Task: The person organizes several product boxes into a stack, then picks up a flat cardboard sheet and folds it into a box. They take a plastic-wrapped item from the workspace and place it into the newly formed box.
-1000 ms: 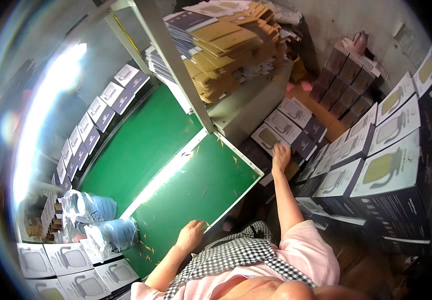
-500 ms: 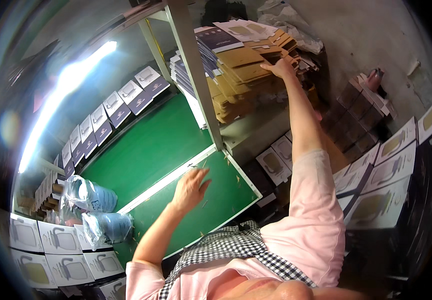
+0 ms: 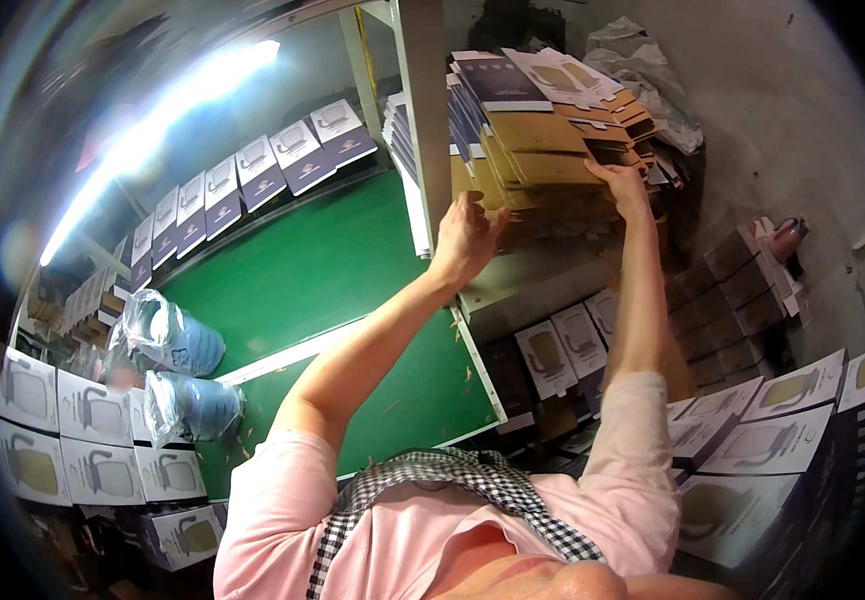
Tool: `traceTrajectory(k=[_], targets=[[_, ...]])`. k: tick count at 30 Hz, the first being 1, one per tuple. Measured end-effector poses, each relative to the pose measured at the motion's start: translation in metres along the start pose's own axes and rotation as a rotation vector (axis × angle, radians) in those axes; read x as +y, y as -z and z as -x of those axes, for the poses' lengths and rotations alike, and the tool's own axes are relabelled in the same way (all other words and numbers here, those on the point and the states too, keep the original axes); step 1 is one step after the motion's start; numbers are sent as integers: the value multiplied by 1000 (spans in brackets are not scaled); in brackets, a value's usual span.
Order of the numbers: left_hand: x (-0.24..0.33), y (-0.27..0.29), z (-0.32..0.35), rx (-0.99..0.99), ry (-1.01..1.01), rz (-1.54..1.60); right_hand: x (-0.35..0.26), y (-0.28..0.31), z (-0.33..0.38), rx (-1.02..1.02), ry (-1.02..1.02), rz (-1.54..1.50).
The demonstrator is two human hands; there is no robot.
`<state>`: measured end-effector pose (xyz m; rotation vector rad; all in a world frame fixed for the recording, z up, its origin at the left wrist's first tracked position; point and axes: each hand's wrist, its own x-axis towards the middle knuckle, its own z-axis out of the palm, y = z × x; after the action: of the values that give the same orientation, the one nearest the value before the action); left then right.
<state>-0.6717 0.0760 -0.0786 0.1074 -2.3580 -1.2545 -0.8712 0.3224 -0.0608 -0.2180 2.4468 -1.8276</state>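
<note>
Flat cartons sit in a tall, uneven pile at upper rt, just past a grey post, on top of a pale grey cabinet. Mostly brown card faces up front; a dark blue panel & a white printed one lie on top. Person's right hand is up at the pile's near rt edge, arm nearly straight, fingertips against the card; can't tell from here if it's gripping or only resting. Left hand is by the pile's near left corner, close to the post, fingers half curled w/ thumb spread away from them; contact w/ the card is unclear, so can't say if it has hold of anything.

Below the left forearm: green worktop, white strip across it, small brown scraps on the near part. Two blue bundles in clear plastic sit side by side at its left end. Along the far side runs a row of blue-&-white boxes, under a bright tube light. More printed boxes are stacked lower left; others fill the lower rt, & a few stand beneath the pile, near the rt forearm. Crumpled plastic lies behind the cartons, near the wall. Person's in a pink top & a b/w checked apron.
</note>
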Motion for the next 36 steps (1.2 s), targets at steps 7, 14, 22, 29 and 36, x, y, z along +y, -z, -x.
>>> traceTrajectory(k=[7,14,22,29,36], targets=[[10,0,-43,-327,587,690,46,34,90,125,-66,-342],[13,-38,-92,-397,705,443,91,34,123,46,131,-399],[17,-44,-73,-133,529,519,109,36,126,267,58,-77],[-2,-33,-72,-358,577,480,67,132,-31,393,-108,-15],[-14,-32,-43,-113,258,305,69,47,-44,82,-219,39]])
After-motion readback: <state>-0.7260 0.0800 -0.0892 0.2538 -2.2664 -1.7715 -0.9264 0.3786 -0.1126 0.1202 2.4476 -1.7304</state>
